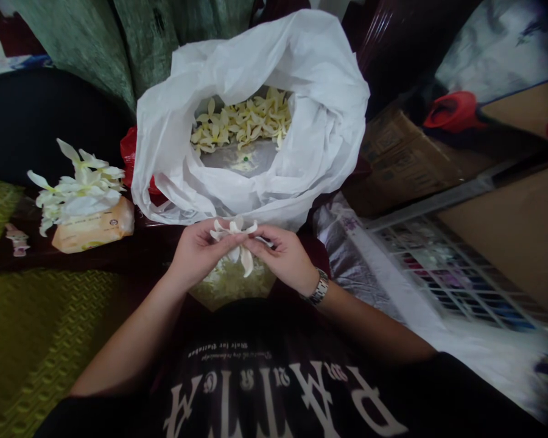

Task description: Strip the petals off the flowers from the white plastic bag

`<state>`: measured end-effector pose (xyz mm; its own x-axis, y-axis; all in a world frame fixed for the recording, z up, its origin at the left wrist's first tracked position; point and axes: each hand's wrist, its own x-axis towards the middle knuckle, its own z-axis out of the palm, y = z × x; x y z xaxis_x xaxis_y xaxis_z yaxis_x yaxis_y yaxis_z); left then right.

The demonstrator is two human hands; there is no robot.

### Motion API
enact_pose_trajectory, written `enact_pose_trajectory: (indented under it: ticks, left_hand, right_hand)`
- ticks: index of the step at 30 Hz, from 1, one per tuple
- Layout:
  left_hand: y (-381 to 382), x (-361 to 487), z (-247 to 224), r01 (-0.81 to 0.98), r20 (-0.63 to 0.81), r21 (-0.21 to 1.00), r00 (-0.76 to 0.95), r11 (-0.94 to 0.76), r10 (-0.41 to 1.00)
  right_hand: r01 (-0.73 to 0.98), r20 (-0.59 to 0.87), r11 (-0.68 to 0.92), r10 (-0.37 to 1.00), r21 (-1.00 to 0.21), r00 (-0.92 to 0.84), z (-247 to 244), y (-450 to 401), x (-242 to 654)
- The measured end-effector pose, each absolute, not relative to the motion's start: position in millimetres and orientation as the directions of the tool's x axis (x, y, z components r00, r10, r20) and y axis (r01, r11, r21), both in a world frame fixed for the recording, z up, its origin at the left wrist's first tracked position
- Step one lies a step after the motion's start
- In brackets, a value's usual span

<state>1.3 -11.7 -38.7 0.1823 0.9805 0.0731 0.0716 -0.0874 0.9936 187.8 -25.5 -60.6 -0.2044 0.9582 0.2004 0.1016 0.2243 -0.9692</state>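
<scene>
The left grip (198,252) and the right grip (281,255) meet at centre frame, fingertips closed from either side on a single white flower (235,238), whose petals splay above the fingers and hang below them. The two-handed pinch appears to steady the bloom while keeping its petals clear of the palms. A metal wristwatch (319,287) is worn on the right wrist. Directly ahead of the grip stands a white plastic bag (322,103), its mouth rolled back on itself, apparently to hold the opening wide; inside lies a heap of pale yellow blossoms (240,121). To the left of the grip, a loose cluster of white flowers (77,188) rests on a tan packet (94,228), which lies on a dark wooden bench (134,249). This placement seemingly keeps the cluster raised off the wood and separate from the heap in the bag. A red plastic bag (128,152) shows behind the white one. Directly beneath the grip is a pale mass (231,283), too dim to identify. Further left lies a green woven mat (31,328); to the right of the grip stand a cardboard carton (406,158) and a white wire rack (438,274).
</scene>
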Motion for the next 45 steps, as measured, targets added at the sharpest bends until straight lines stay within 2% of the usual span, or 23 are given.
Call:
enact_pose_trajectory:
  ticks: [7, 13, 16, 20, 24, 27, 31, 33, 38, 42, 45]
  left_hand:
    - [-11, 6, -41, 0.069, 0.066, 0.995, 0.083, -0.072, 0.994]
    - [-6, -4, -39, 0.113, 0.101, 0.988, 0.049, -0.106, 0.994]
    - [-4, -13, -40, 0.077, 0.05, 0.995, 0.08, -0.056, 0.996]
    - [-5, -20, -42, 0.004, -0.094, 0.995, 0.19, 0.095, 0.977]
    - [-6, -22, -42, -0.019, -0.201, 0.977, 0.277, 0.214, 0.94]
    - [-5, -22, -42, 0.056, -0.151, 0.988, 0.3, 0.141, 0.942]
    - [-1, -22, -42, 0.273, 0.104, 0.944, 0.29, -0.186, 0.951]
    - [0, -21, -43, 0.336, 0.162, 0.905, 0.297, -0.261, 0.941]
    - [-3, -20, -53, 0.347, 0.021, 0.929, 0.303, -0.13, 0.953]
    - [-2, -20, -62, 0.433, -0.087, 0.901, 0.216, -0.016, 0.973]
    - [-1, -19, -63, 0.372, -0.082, 0.928, 0.223, -0.007, 0.971]
  right_hand:
    - [-0.06, 0.071, 0.06, 0.976, -0.996, -0.207, -67, -27, 184]
    - [-0.047, 0.186, 0.187, 0.982, -0.981, 0.017, -69, -24, 193]
    - [-0.007, 0.201, 0.202, 0.977, -0.979, 0.076, -66, -22, 206]
    - [0.157, 0.16, 0.161, 0.987, -0.974, -0.018, -62, -21, 219]
    - [0.22, 0.198, 0.215, 0.976, -0.952, -0.094, -63, -20, 219]
    - [0.264, 0.226, 0.251, 0.966, -0.931, -0.123, -66, -20, 217]
    - [0.314, 0.236, 0.28, 0.957, -0.907, -0.171, -70, -20, 216]
    - [0.349, 0.26, 0.31, 0.948, -0.884, -0.182, -68, -21, 214]
    - [0.384, 0.345, 0.39, 0.92, -0.837, -0.184, -60, -25, 207]
    - [0.302, 0.265, 0.318, 0.942, -0.898, -0.205, -62, -25, 202]
    - [0.261, 0.165, 0.224, 0.959, -0.939, -0.232, -71, -23, 194]
